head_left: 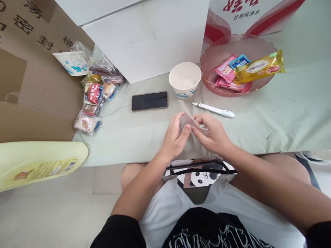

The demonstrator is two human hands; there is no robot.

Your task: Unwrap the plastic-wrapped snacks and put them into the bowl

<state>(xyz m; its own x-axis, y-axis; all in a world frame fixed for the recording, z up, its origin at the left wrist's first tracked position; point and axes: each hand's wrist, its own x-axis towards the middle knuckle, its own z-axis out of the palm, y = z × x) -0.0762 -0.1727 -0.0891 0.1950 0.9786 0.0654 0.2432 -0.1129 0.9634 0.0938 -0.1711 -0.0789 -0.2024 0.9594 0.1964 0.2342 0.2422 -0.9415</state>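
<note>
Between my two hands is a thin, see-through plastic piece (188,118), perhaps a small bag or film; its exact kind is unclear. My left hand (174,137) has its thumb and fingers on the left side of it. On the other side, my right hand (212,133) pinches its lower edge. Just beyond the hands stands a white paper bowl (185,78) with a blue pattern, holding something pale. A white utility knife (213,110) lies right of the bowl, close to my right hand. Left of the bowl, a dark phone (149,101) lies flat.
A pink ribbed basin (239,89) at the right holds several wrapped snacks (259,67). More packaged snacks (93,93) and a paper cup (73,63) lie at the left by a cardboard box (34,91). White boxes (154,35) stand behind. A yellow-green bottle (36,162) is at the lower left.
</note>
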